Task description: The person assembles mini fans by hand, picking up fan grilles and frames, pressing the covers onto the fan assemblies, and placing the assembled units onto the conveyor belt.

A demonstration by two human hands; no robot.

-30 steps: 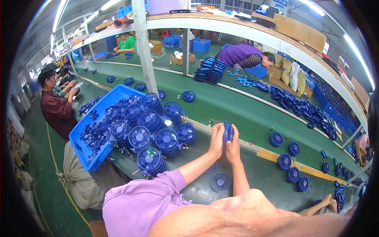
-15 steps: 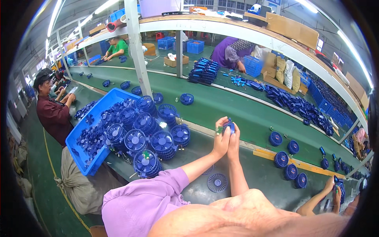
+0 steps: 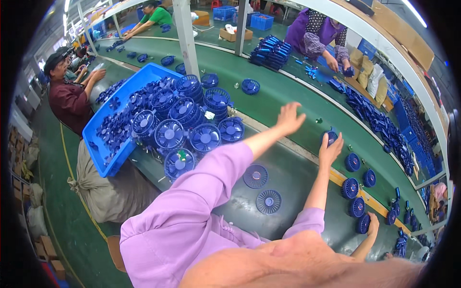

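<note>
My right hand (image 3: 330, 150) is at the green conveyor belt, its fingers around a round blue fan housing (image 3: 328, 138). To its left, my left hand (image 3: 290, 119) reaches over the belt with fingers spread and nothing in them. Beyond the gap between the hands, a small green piece (image 3: 319, 120) shows against the belt; I cannot tell whether it lies there. Two flat round blue grilles, one (image 3: 255, 176) behind the other (image 3: 268, 201), lie on the dark work surface below my arms.
Stacked blue fan housings (image 3: 205, 138) stand left, beside a blue tray (image 3: 111, 168) of fan blades. At right, a co-worker's hand (image 3: 372, 224) touches a fan housing (image 3: 363, 223) near several others. A white post (image 3: 186, 38) rises beyond the belt. Another person (image 3: 317, 36) works across it.
My hands were together around a blue fan part; they have moved apart. The left is now empty and spread, while the right has gone rightward to the belt. My view has shifted too.
</note>
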